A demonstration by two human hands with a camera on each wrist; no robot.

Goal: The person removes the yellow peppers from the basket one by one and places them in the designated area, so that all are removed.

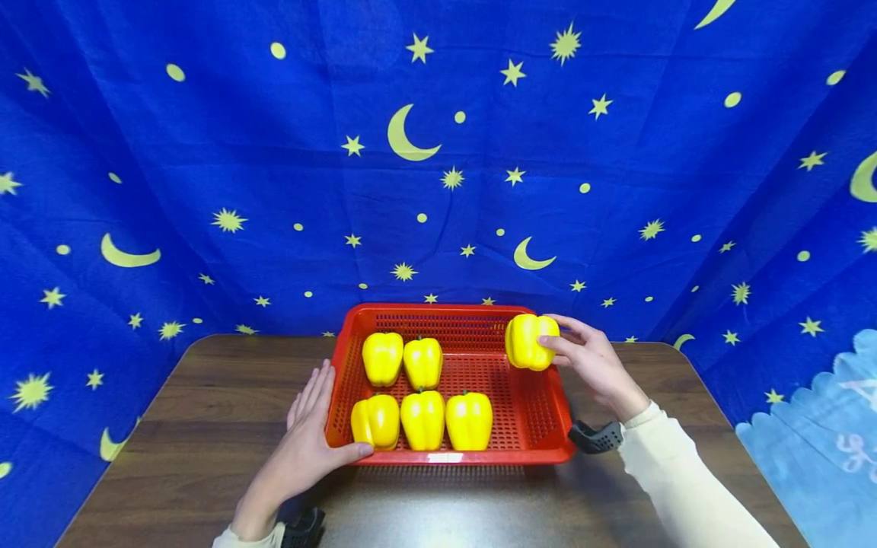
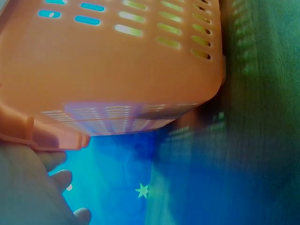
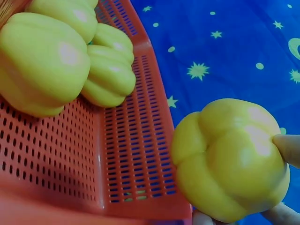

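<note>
Left hand [image 1: 311, 430], fingers extended, braces the red basket [image 1: 514, 457] near the far edge of the table [image 1: 185, 426], apparently for stability; right hand [image 1: 599, 365] grasps a yellow pepper [image 1: 524, 342].

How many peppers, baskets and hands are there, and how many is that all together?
Peppers: 6
Basket: 1
Hands: 2 (left hand, right hand)
Total: 9
</note>
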